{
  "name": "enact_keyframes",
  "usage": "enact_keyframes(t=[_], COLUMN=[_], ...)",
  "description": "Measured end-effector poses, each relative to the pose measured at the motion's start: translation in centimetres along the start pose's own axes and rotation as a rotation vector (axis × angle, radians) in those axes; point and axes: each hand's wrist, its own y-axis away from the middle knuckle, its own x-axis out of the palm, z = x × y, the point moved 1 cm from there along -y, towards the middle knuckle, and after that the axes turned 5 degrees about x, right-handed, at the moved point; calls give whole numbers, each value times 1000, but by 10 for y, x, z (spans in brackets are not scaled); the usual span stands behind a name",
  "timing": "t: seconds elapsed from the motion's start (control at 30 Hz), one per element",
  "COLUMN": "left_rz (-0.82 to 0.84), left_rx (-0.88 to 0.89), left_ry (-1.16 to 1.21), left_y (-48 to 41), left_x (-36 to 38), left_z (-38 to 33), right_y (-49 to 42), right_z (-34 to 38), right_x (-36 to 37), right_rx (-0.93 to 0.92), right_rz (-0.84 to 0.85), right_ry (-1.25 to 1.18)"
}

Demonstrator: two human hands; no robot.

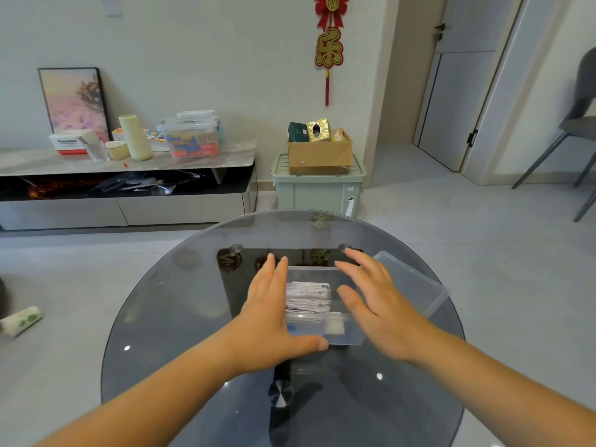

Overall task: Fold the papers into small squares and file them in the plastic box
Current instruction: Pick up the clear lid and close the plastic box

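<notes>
Head: papers (308, 296) in box (342, 337) lie between fingers (274, 275).

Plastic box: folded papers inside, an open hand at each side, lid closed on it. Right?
No. The head view shows the lid off, lying beside the plastic box on its right. The folded papers are inside, with left hand and right hand open at each side.

Pale wall (193, 43) behind a low marble-topped cabinet (129, 162), framed picture (75, 101) leaning at the cabinet's left end, green storage bin (319, 188) just right of it carrying a cardboard box (319, 154), red ornament (329, 43) hanging above-right, grey door (451, 98) and chair (577, 124) farther right, glossy grey floor tiles (483, 240).
</notes>
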Motion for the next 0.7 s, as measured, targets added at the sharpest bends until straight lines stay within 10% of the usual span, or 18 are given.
enact_keyframes(t=[0.4, 0.7], left_rz=[-184, 244], left_rx=[6, -177], left_ry=[135, 63], left_y=[-20, -164], left_x=[-16, -16], left_z=[-43, -81], right_y=[18, 13], right_z=[-5, -65], right_x=[-38, -52], right_rx=[408, 888], right_rz=[-279, -302], right_ry=[-351, -553])
